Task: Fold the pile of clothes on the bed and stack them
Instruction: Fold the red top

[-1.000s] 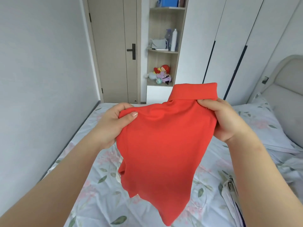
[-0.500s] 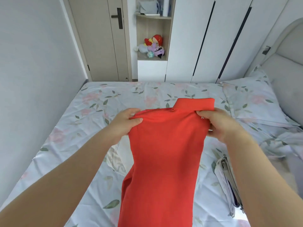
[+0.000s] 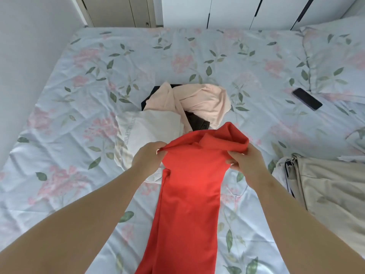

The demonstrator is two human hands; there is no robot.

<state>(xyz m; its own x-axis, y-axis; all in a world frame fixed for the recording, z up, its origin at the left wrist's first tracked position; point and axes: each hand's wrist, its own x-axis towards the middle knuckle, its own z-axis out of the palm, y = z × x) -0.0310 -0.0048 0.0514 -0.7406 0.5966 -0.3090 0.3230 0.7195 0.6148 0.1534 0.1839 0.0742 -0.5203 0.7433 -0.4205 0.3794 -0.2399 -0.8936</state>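
Note:
A red shirt [image 3: 189, 194], folded into a long narrow strip, stretches from its collar down toward me over the floral bed sheet [image 3: 79, 95]. My left hand [image 3: 147, 158] pinches its left shoulder and my right hand [image 3: 245, 163] pinches the right one, just below the flopped collar. Behind the shirt lies the loose pile: a pale pink garment [image 3: 203, 101], a white garment [image 3: 150, 129] and something black [image 3: 197, 122] underneath.
A stack of folded clothes topped by a beige piece [image 3: 325, 194] sits at the right edge. A black phone [image 3: 307, 98] lies near the floral pillow [image 3: 335, 56]. The wall runs along the left, with wardrobe doors beyond the bed's far end.
The shirt has come down from in front of my face to just over the bed, my hands lowering with it. My view has tilted downward, revealing the pile and phone.

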